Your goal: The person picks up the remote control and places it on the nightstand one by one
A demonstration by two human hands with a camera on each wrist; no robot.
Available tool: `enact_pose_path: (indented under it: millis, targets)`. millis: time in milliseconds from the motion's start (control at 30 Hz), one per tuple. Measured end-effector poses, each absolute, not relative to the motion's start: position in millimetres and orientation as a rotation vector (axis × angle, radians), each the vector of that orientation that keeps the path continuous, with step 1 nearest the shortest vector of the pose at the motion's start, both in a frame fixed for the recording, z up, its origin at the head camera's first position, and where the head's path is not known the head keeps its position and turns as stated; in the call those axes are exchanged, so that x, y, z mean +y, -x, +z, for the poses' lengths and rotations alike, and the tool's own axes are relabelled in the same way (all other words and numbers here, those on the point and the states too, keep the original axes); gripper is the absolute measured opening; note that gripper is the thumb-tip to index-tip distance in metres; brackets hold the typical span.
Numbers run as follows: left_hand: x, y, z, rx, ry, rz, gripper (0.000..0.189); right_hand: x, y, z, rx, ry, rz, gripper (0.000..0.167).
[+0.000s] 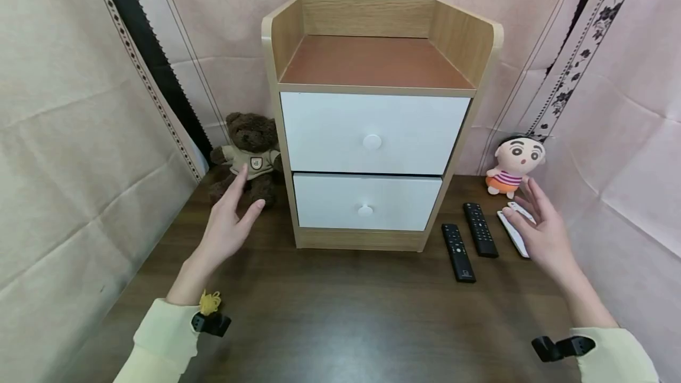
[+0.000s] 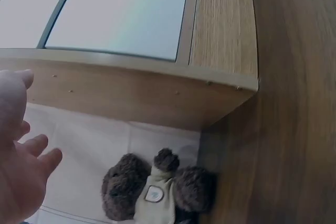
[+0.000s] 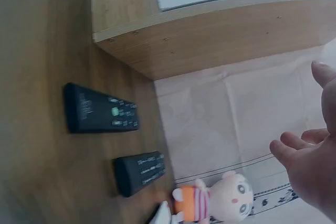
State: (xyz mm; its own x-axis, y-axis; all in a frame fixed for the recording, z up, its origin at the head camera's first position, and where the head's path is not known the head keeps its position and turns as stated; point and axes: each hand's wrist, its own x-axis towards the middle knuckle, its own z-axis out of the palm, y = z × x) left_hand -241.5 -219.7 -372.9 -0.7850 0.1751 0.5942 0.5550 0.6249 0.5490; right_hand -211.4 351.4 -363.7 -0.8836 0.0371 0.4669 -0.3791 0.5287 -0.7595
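Note:
My left hand [image 1: 229,223], thumb and fingers apart, is raised in front of a brown teddy bear [image 1: 257,161] and holds nothing. Over on the right, my right hand [image 1: 542,232] has relaxed fingers and nothing in its grasp. In the head view it partly covers slim white objects [image 1: 513,234], whose kind I cannot tell. A small doll [image 1: 515,165] in a striped top stands just beyond that hand. Between the hands is a wooden cabinet [image 1: 359,239] with a white upper drawer [image 1: 330,132] and lower drawer [image 1: 330,200], both closed.
Two black remote controls, a nearer one [image 1: 459,253] and a farther one [image 1: 480,229], lie right of the cabinet on the brown wooden table [image 1: 340,312]. The cabinet has a raised rim around its reddish-brown top [image 1: 372,61]. Pale cloth [image 1: 80,105] hangs around the sides and back.

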Motion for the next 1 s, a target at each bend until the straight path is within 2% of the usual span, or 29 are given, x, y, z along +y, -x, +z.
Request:
enact_pose_path:
  millis: [133,400,567,800,1000]
  targets:
    - [-209,246,-378,-2.246,0.615,-1.169,0.077,354,205,-374,-2.387,-0.216,1.304,0.081]
    - [-180,233,-362,-2.190,0.604,-1.390,0.073,361,199,-396,-2.443,-0.187,1.274,0.082]
    - [-171,240,-363,-2.187,0.611,-1.481,0.070,359,198,-415,-2.449,-0.182,1.294,0.078]
    - [-167,268,-386,-2.171,0.583,-1.614,0.075,354,197,-437,-2.488,-0.150,1.341,0.075]
    - [-162,274,-391,-2.133,0.579,-1.664,0.076,351,195,-451,-2.565,-0.097,1.359,0.076]
